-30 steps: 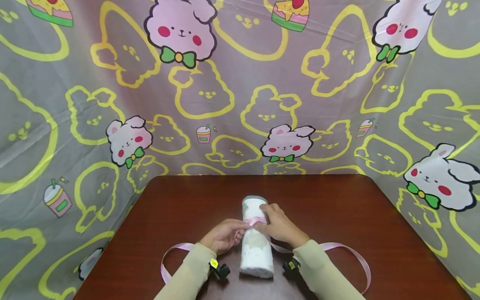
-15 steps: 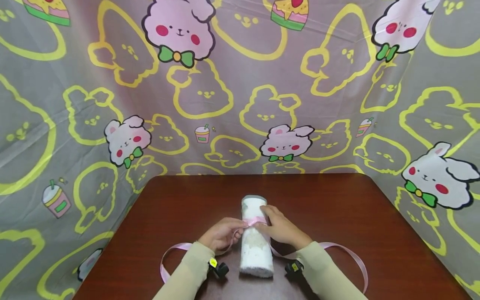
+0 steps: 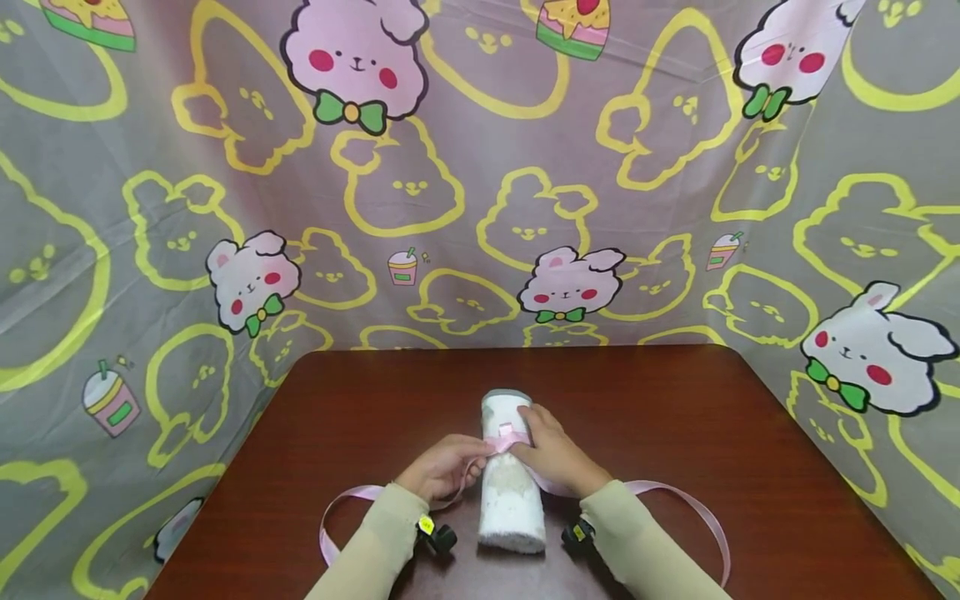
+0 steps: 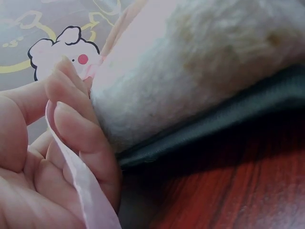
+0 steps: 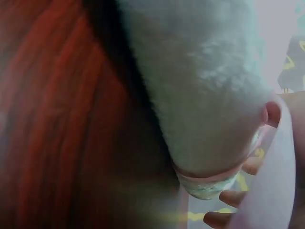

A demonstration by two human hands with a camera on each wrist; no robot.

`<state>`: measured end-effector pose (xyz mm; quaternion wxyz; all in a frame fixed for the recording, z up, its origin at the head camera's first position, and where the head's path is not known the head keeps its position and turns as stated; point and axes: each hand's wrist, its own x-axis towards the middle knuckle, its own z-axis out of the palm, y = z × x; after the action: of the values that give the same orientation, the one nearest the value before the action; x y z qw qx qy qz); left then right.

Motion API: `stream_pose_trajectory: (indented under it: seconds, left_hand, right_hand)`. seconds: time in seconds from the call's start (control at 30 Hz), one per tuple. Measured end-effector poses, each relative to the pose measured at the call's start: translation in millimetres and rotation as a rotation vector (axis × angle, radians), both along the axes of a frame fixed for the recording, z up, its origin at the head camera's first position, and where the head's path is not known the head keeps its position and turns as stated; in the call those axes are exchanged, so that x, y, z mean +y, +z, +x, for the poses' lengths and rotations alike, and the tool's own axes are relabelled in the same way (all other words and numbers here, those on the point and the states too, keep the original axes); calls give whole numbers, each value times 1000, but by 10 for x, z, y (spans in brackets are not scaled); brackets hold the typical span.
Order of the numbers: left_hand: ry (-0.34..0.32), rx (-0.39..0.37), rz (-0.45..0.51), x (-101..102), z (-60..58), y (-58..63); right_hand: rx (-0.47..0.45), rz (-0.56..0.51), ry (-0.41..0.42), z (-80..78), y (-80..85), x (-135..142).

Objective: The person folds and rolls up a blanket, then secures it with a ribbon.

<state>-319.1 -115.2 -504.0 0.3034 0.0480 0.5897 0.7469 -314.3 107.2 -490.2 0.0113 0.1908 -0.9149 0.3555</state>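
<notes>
A white fuzzy roll (image 3: 513,504) with greyish-brown patches lies lengthwise before me. Pink ribbon (image 3: 507,441) circles its upper part and crosses on top, where a short piece sticks up. From the roll's left side my left hand (image 3: 442,468) pinches the ribbon between thumb and forefinger; in the left wrist view the pale ribbon (image 4: 86,188) trails over the curled fingers. My right hand (image 3: 564,458) curves over the right side, thumb at the crossing and other fingers farther up. The ribbon (image 5: 274,191) loops past that thumb in the right wrist view. What lies under the thumb is hidden.
Loose ribbon tails curve out over the reddish-brown table (image 3: 360,400), beyond each forearm. A dark layer (image 4: 209,126) shows along the roll's underside. Grey cloth (image 3: 465,325) printed with cartoon rabbits hangs around the table. Small wrist cameras sit near both cuffs.
A short piece of pink ribbon now stands up above the band on the roll. My right hand has shifted slightly left, its ribbon tail too. My left hand keeps its pinch.
</notes>
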Motion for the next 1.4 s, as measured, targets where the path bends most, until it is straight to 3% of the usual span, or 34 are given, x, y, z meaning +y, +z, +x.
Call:
stream_pose_trajectory:
  seconds: [0.13,0.27,0.37,0.5,0.7,1.07,1.23,1.4]
  left_hand:
    - [1,1,4,6,-1,-7]
    - [-3,15,-12,-4,-10,-3]
    - [6,46,-51,-31,-26,3]
    - [21,105,-135,-72,-38,11]
    - [19,141,-187,-35,-22,28]
    - [21,156,-198,-41,-13,79]
    - [23,149,-208,-50,-10,77]
    - [22,153,-208,-33,0,59]
  right_hand:
    - [-17,-13,41,21,11,51]
    - [-92,-197,111,-31,52,186]
    - [-42,-275,108,-131,122,226]
    - [58,-178,77,-256,194,130]
    - [28,-74,127,-325,220,-45]
    - [-18,-297,106,-377,190,-55]
    - [-58,-281,147,-387,135,-63]
    - [58,-307,60,-387,151,-57]
